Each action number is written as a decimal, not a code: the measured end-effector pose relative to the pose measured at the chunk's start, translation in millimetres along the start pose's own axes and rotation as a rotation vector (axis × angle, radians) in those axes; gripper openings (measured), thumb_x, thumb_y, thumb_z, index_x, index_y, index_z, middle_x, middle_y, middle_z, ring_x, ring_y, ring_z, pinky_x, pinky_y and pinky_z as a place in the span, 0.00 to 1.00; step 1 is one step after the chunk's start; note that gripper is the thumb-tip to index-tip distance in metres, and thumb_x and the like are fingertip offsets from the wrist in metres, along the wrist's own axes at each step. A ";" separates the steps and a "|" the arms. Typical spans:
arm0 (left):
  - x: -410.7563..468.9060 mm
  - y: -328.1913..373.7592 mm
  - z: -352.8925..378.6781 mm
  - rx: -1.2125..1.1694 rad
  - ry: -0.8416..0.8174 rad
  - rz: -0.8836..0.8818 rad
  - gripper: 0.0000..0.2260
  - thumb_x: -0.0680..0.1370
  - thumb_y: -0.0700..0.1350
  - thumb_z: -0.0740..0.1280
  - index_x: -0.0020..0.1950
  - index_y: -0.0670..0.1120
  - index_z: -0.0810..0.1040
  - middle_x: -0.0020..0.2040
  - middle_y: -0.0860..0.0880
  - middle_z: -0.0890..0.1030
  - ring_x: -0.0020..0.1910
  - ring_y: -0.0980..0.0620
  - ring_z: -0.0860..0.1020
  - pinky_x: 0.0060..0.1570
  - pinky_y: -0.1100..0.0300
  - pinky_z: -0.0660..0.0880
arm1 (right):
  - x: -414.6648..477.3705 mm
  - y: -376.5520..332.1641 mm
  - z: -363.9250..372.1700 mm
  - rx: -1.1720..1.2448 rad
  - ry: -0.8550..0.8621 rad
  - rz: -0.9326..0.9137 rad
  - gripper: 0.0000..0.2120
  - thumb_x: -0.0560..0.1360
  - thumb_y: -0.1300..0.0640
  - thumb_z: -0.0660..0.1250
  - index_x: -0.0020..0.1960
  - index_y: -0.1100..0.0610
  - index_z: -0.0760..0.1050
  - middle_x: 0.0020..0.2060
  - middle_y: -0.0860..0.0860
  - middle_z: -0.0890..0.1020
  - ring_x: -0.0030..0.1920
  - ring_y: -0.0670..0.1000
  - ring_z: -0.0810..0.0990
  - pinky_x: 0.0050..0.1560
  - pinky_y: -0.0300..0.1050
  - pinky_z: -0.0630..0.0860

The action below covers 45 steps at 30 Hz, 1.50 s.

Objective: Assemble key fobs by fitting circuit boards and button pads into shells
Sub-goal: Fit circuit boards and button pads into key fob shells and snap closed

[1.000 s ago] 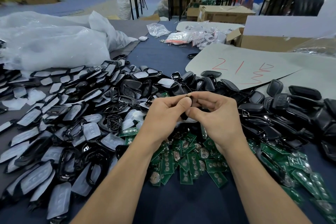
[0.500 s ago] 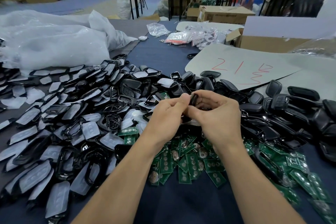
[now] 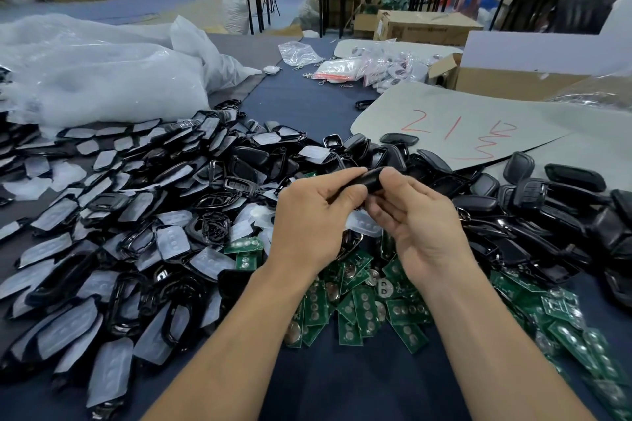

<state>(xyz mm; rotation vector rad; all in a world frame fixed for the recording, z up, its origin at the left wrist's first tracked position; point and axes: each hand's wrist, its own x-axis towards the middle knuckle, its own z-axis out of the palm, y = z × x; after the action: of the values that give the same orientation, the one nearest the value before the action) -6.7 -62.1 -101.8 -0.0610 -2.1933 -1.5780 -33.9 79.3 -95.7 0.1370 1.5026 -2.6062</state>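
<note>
Key fob shell (image 3: 372, 180) held between both hands! Left hand (image 3: 307, 215) curls round one end, right hand (image 3: 424, 225) pinches the other.

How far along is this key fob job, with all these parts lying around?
Seemingly done: a pile of closed black fobs on the right. In hand: the left hand and right hand together grip one black shell. Still to do: a heap of green circuit boards below the hands and many open shells with pale button pads on the left. Plenty remains.
</note>
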 end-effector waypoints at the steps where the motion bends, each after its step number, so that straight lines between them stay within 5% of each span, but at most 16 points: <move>1: 0.5 0.0 -1.9 0.011 0.005 0.001 0.12 0.77 0.48 0.72 0.61 0.55 0.86 0.48 0.61 0.88 0.49 0.61 0.85 0.54 0.54 0.82 | 1.1 -0.9 -2.2 -0.038 -0.014 -0.030 0.07 0.68 0.59 0.77 0.46 0.58 0.85 0.38 0.55 0.86 0.37 0.52 0.83 0.39 0.41 0.82; 7: 2.3 1.0 -8.4 0.008 -0.054 0.005 0.11 0.80 0.47 0.70 0.59 0.61 0.84 0.46 0.61 0.88 0.46 0.57 0.86 0.49 0.48 0.84 | 1.3 -3.1 -7.2 -0.299 -0.127 -0.233 0.16 0.72 0.74 0.72 0.47 0.55 0.88 0.36 0.55 0.85 0.33 0.50 0.77 0.38 0.41 0.78; 11: 3.6 0.2 -8.3 -0.009 -0.081 0.004 0.14 0.81 0.45 0.70 0.57 0.66 0.83 0.47 0.63 0.87 0.47 0.59 0.85 0.51 0.50 0.84 | 1.7 -3.3 -7.4 -0.290 -0.144 -0.227 0.15 0.72 0.74 0.72 0.46 0.56 0.88 0.35 0.57 0.84 0.33 0.52 0.76 0.38 0.42 0.78; 16: 3.8 0.9 -4.5 -0.185 -0.033 -0.120 0.11 0.80 0.37 0.73 0.57 0.51 0.88 0.48 0.55 0.89 0.47 0.54 0.87 0.50 0.54 0.85 | 1.0 -3.5 -6.5 -0.241 -0.134 -0.205 0.14 0.72 0.74 0.73 0.44 0.56 0.88 0.34 0.56 0.84 0.32 0.52 0.77 0.37 0.42 0.79; 21: 3.3 8.0 -2.9 -0.398 0.011 -0.210 0.12 0.77 0.32 0.73 0.50 0.49 0.88 0.45 0.49 0.89 0.47 0.50 0.88 0.47 0.61 0.84 | -0.2 -4.0 -6.8 -0.165 -0.163 -0.144 0.13 0.71 0.73 0.73 0.45 0.57 0.88 0.37 0.56 0.86 0.34 0.51 0.83 0.39 0.40 0.81; 27: 4.1 8.8 -5.3 -0.386 0.011 -0.212 0.14 0.76 0.32 0.74 0.47 0.52 0.89 0.44 0.49 0.89 0.45 0.51 0.87 0.50 0.60 0.84 | -1.6 -6.3 -6.1 -0.121 -0.176 -0.101 0.12 0.64 0.61 0.76 0.47 0.61 0.87 0.38 0.58 0.86 0.36 0.52 0.85 0.40 0.41 0.83; 34: 4.8 11.5 -2.6 -0.546 0.003 -0.375 0.07 0.79 0.35 0.72 0.51 0.45 0.88 0.48 0.45 0.89 0.47 0.49 0.88 0.45 0.62 0.83 | -2.4 -4.5 -3.1 -0.111 -0.138 -0.108 0.06 0.67 0.63 0.75 0.44 0.60 0.87 0.39 0.60 0.87 0.34 0.52 0.84 0.39 0.41 0.83; 38: 5.6 11.8 -3.3 -0.551 0.006 -0.359 0.08 0.79 0.33 0.71 0.48 0.44 0.87 0.43 0.47 0.89 0.43 0.51 0.88 0.43 0.64 0.82 | -2.3 -3.2 -3.1 -0.160 -0.120 -0.129 0.05 0.74 0.68 0.73 0.47 0.63 0.87 0.40 0.61 0.86 0.34 0.54 0.82 0.40 0.43 0.83; 45: 3.4 7.5 -3.8 -0.350 0.050 -0.260 0.11 0.77 0.35 0.75 0.45 0.52 0.89 0.42 0.48 0.89 0.45 0.48 0.88 0.49 0.56 0.85 | -3.6 0.4 -4.3 -0.533 -0.137 -0.376 0.11 0.71 0.65 0.76 0.46 0.50 0.88 0.41 0.51 0.89 0.45 0.54 0.88 0.47 0.44 0.84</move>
<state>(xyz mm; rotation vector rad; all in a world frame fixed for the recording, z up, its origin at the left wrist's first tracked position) -6.4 -63.7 -92.8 0.1630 -1.9239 -2.0701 -30.3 83.1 -97.7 -0.4036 2.2774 -2.2789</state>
